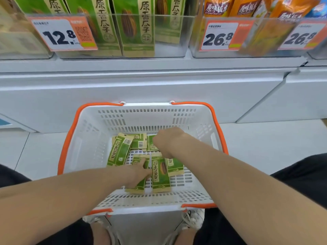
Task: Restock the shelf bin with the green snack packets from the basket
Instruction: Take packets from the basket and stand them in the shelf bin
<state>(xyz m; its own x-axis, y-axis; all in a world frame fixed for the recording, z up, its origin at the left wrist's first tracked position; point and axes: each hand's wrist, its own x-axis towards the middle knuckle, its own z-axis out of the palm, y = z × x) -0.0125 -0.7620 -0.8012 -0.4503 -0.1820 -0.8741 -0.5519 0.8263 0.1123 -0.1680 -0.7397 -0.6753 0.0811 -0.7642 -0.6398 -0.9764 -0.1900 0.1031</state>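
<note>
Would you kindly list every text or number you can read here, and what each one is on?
"12.8": left price tag on the shelf bin.
"26.8": middle price tag.
"26.8": right price tag.
"原香瓜子": green packets in the bin.
"原味板栗": orange packets.
Small print on the tags and on the loose packets in the basket: too blurred to read.

green snack packets (120, 151) flat in white basket (85, 144); shelf bin (169, 50) part-full
</note>
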